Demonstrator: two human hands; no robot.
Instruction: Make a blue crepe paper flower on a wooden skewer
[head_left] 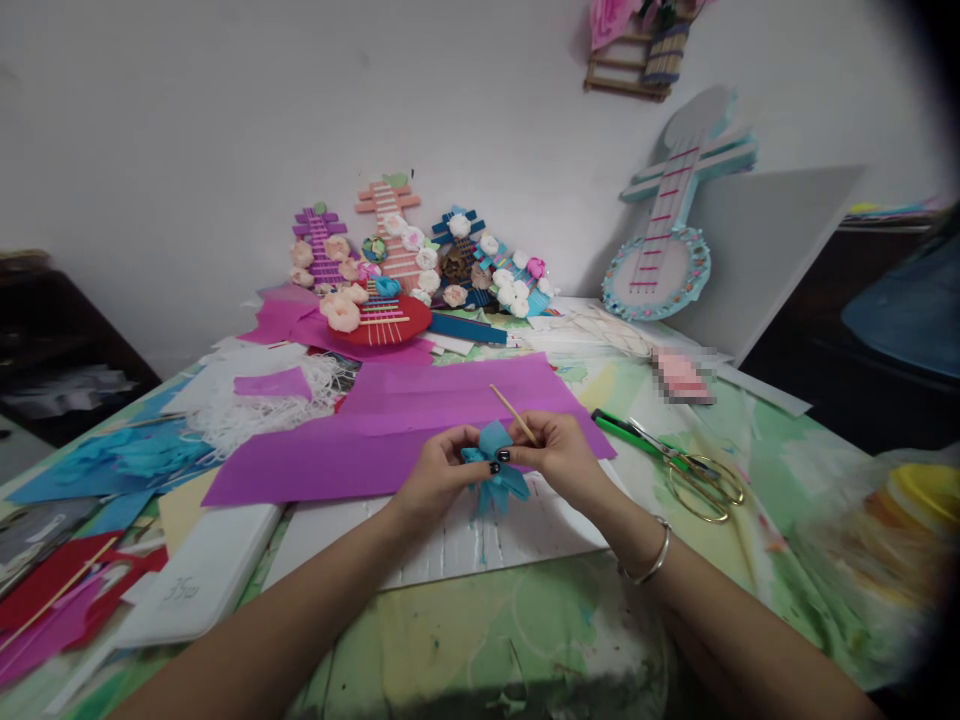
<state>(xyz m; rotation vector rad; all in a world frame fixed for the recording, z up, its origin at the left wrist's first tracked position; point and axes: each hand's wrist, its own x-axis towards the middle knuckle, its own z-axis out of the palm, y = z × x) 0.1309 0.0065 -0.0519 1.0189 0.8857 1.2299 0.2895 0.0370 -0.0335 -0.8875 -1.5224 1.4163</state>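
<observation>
A blue crepe-paper flower (495,440) is pinched in my left hand (442,465), its petals fanning up and down past the fingertips. My right hand (559,455) meets it from the other side, with the thumb on the petals. Between the right fingers a thin wooden stick (513,412) points up and to the left. Both hands hover over a white board (450,550) marked with glossy streaks. Behind them lies a large purple paper sheet (420,420).
Gold-handled scissors (705,488) and a green utility knife (626,430) lie to the right. A yellow-lidded jar (922,500) stands far right. At left are white paper shreds (259,420), blue crepe paper (142,455) and a white power bank (202,580). Flower-decorated paper instruments (390,235) line the wall.
</observation>
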